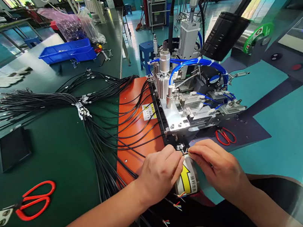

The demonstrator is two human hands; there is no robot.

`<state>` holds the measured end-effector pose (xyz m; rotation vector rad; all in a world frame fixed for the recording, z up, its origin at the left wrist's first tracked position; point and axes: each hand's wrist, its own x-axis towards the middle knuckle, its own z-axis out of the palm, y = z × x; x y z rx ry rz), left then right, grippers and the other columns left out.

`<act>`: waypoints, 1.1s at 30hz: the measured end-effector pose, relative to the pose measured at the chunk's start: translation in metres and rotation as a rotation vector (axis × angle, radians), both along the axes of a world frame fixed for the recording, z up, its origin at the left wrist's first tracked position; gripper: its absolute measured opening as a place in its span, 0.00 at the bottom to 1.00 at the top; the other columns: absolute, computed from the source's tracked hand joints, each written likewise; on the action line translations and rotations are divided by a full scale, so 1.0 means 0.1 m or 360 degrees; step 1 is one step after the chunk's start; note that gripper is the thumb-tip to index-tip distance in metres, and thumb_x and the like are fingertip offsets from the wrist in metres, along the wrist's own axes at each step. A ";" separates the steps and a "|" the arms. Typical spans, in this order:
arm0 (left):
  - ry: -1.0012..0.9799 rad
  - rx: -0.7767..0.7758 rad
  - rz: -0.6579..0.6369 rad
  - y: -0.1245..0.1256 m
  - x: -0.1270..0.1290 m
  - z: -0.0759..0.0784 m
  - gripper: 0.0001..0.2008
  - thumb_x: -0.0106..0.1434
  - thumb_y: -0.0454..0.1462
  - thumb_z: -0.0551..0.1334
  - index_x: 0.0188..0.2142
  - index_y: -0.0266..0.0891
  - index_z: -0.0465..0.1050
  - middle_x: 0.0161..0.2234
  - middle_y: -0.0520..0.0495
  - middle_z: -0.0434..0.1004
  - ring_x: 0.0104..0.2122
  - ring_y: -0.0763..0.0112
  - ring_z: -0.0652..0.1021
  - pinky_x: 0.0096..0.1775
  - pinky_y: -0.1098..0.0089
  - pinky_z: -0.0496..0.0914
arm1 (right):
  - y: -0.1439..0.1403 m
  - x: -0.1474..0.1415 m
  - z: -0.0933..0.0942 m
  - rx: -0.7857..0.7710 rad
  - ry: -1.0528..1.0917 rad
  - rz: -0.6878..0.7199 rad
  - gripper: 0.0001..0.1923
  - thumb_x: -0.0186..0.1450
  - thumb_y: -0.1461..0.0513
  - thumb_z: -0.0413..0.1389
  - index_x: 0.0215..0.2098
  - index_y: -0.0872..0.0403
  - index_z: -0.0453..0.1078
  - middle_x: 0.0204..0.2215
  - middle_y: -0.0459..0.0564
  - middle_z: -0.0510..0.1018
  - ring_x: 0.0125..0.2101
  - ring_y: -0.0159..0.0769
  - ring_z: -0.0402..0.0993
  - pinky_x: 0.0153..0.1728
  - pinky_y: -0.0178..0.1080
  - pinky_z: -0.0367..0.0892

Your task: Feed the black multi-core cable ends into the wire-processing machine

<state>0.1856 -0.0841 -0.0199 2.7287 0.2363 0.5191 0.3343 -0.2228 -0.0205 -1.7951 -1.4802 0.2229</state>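
My left hand (160, 173) and my right hand (219, 168) meet fingertip to fingertip just in front of a small pneumatic machine (186, 97). Both pinch the stripped end of a thin black cable (185, 153), whose fine coloured wires show between the fingers. A yellow arrow label (188, 180) lies right under the hands. Many black cables (106, 135) fan from a bundle across the orange plate (130, 105) toward me; several ends with coloured wires (165, 223) hang at the near edge.
Red scissors (36, 201) lie on the green mat at the left, a smaller red pair (225, 135) beside the machine. A black pad (14, 147) sits left. Blue trays (69, 50) and plastic bags stand farther back. A touchscreen panel with buttons (297, 67) is at the right.
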 end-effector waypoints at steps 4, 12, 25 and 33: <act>-0.0013 -0.0019 -0.0007 0.00 0.00 -0.01 0.14 0.73 0.37 0.51 0.38 0.36 0.74 0.31 0.47 0.70 0.29 0.70 0.71 0.28 0.69 0.63 | 0.00 -0.01 0.03 -0.0063 0.0012 0.0043 0.06 0.72 0.66 0.49 0.43 0.53 0.67 0.39 0.51 0.71 0.39 0.35 0.69 0.41 0.38 0.65; -0.0101 -0.0229 -0.0056 0.00 -0.01 0.04 0.11 0.72 0.35 0.54 0.43 0.34 0.75 0.32 0.46 0.71 0.30 0.71 0.71 0.31 0.69 0.66 | 0.03 -0.03 0.15 -0.0381 0.0899 -0.0104 0.13 0.73 0.54 0.50 0.35 0.53 0.67 0.31 0.45 0.70 0.33 0.32 0.65 0.35 0.35 0.61; -0.0093 -0.0315 -0.0093 0.02 0.01 0.05 0.11 0.72 0.34 0.54 0.42 0.33 0.75 0.32 0.45 0.71 0.31 0.71 0.71 0.33 0.70 0.67 | 0.04 0.01 0.04 -0.0357 0.1821 -0.0177 0.17 0.67 0.49 0.57 0.35 0.56 0.68 0.21 0.40 0.56 0.23 0.27 0.47 0.22 0.34 0.43; -0.0036 -0.0356 -0.0025 0.02 0.00 0.04 0.13 0.73 0.36 0.52 0.39 0.33 0.75 0.31 0.46 0.69 0.30 0.71 0.70 0.32 0.69 0.65 | -0.01 0.02 -0.01 -0.0390 0.1627 -0.0188 0.17 0.70 0.48 0.54 0.43 0.53 0.72 0.25 0.42 0.63 0.25 0.27 0.56 0.25 0.33 0.53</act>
